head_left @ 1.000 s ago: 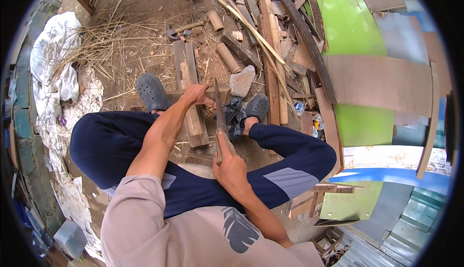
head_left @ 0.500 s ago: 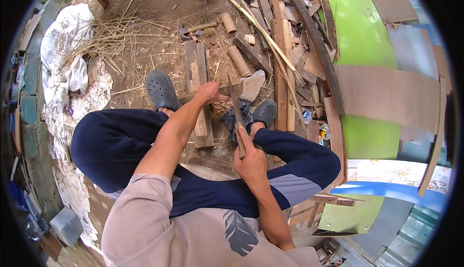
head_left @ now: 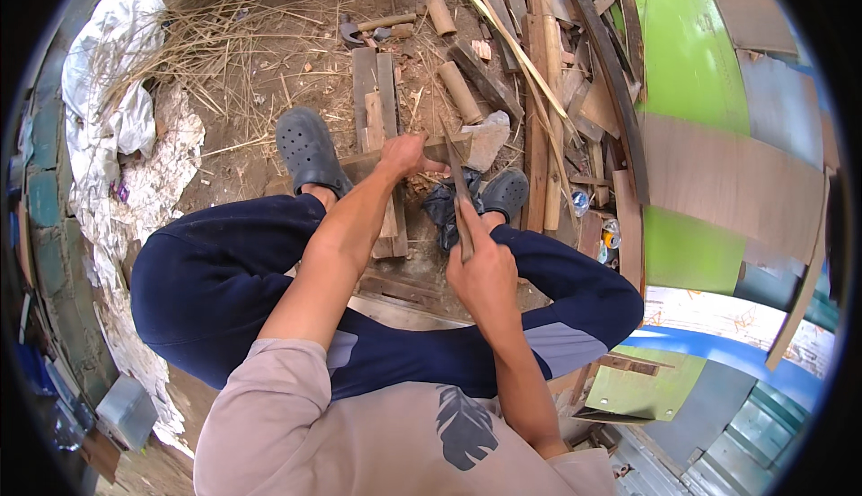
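Observation:
My left hand (head_left: 409, 154) is closed on a short wooden board (head_left: 361, 166), its thumb pointing toward the board's right end. That board lies crosswise over longer planks (head_left: 365, 79) on the ground. My right hand (head_left: 485, 278) grips the handle of a hand saw (head_left: 460, 184), seen nearly edge-on. The saw's narrow dark blade points away from me and crosses the board near its right end, just right of my left thumb. Whether the teeth are in the wood cannot be made out. A crumpled black plastic bag (head_left: 440, 204) lies beneath, beside my right shoe (head_left: 505, 193).
A hammer (head_left: 352, 31), another wooden-handled tool (head_left: 386, 22) and round wooden pieces (head_left: 460, 92) lie beyond the planks. Scrap timber (head_left: 537, 101) is heaped at the right, before green panels (head_left: 687, 47). Dry sticks (head_left: 215, 56) and white cloth (head_left: 108, 65) spread at the left.
The view has shifted a little, so the ground things sit higher and further right. Both hands keep their grips, and the saw still crosses the board's right end.

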Demonstrator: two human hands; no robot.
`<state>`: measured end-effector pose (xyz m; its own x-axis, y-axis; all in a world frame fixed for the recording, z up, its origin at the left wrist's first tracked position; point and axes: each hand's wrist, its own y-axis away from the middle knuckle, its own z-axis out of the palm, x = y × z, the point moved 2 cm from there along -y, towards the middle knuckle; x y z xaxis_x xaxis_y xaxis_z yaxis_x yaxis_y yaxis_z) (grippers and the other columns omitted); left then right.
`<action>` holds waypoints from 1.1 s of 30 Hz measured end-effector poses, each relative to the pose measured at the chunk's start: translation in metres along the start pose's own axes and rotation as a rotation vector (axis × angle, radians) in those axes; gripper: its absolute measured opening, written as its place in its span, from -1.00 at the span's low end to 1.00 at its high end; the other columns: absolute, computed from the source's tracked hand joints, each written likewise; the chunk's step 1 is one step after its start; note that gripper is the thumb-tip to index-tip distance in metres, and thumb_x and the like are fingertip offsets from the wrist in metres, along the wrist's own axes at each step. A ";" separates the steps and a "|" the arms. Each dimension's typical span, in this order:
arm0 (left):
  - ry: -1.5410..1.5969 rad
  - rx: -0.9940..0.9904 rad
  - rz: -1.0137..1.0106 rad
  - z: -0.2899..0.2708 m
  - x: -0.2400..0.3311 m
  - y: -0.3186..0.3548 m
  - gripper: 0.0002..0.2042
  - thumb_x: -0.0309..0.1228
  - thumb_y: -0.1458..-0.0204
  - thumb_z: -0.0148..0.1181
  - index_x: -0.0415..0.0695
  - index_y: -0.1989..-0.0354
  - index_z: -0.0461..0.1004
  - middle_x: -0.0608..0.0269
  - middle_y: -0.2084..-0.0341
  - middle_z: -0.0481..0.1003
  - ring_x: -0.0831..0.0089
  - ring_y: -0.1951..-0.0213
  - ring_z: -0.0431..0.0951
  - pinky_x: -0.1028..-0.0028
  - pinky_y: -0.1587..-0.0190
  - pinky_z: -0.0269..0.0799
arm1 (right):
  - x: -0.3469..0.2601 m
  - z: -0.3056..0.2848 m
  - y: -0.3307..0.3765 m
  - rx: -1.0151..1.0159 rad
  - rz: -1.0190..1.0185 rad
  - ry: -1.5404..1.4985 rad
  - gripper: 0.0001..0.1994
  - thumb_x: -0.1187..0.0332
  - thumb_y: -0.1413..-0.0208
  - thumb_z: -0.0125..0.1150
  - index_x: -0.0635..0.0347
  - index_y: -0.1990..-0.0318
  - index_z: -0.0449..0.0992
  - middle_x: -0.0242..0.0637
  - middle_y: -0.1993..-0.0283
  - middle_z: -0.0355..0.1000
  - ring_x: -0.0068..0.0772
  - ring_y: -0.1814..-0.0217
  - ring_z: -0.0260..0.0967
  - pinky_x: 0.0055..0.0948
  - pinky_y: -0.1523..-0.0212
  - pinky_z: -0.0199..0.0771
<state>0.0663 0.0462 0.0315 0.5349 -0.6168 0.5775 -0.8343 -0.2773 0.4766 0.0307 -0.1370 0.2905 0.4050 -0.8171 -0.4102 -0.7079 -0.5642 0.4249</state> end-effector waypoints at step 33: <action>0.035 0.192 0.070 0.018 -0.011 0.001 -0.49 -0.21 0.07 0.33 -0.14 -0.10 0.52 -0.09 0.10 0.61 -0.06 0.02 0.60 0.11 -0.03 0.49 | -0.045 0.005 0.007 -0.265 -0.126 -0.126 -0.13 0.41 0.02 0.30 0.38 -0.46 0.01 0.25 0.24 0.55 0.37 0.25 0.53 0.11 0.19 0.53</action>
<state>0.0570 0.0395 0.0140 0.4760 -0.6147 0.6290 -0.8781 -0.3716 0.3013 0.0046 -0.1031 0.3076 0.3933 -0.7270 -0.5628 -0.4743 -0.6849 0.5531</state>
